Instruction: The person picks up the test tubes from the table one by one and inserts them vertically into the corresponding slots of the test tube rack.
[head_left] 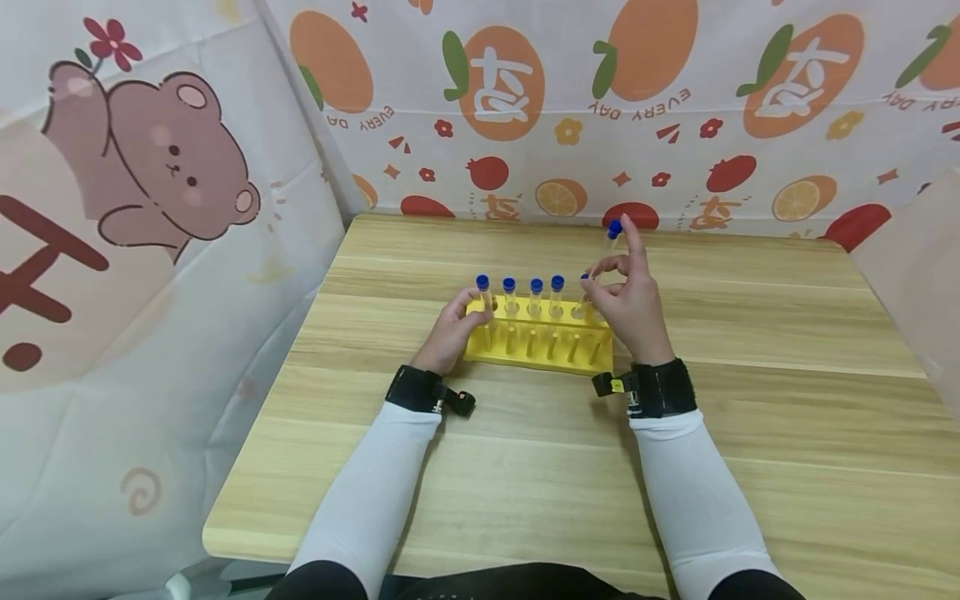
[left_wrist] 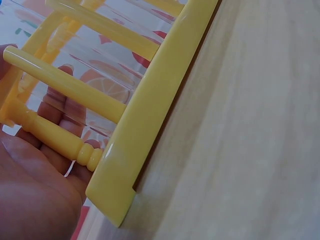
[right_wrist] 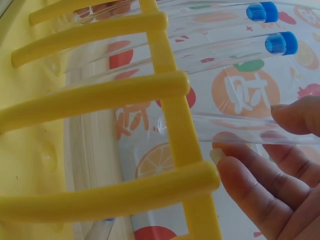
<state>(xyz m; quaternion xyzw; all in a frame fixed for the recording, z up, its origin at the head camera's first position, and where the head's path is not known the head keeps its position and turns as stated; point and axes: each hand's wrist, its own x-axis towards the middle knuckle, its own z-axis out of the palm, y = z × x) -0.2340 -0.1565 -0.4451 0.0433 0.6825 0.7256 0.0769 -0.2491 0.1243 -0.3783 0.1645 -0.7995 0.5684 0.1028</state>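
Note:
A yellow test tube rack (head_left: 536, 354) stands on the table, with several clear, blue-capped test tubes (head_left: 536, 287) upright in its holes. My left hand (head_left: 447, 329) grips the rack's left end, fingers behind it and thumb in front. Over the right end, my right hand (head_left: 633, 308) pinches another test tube (head_left: 612, 233) between thumb and fingers. That tube leans, cap up, and its rounded bottom (right_wrist: 162, 123) is at the rack's upper bar. Behind the rack a further tube (right_wrist: 100, 230) shows partly, its blue cap (head_left: 585, 276) close to my right thumb; the rest is hidden.
The wooden table (head_left: 525, 475) reaches back to a hanging cloth (head_left: 420, 150) printed with fruit. Another cloth (head_left: 247, 333) with a bear hangs along the left edge. Each wrist wears a black band (head_left: 663, 389) with a small camera.

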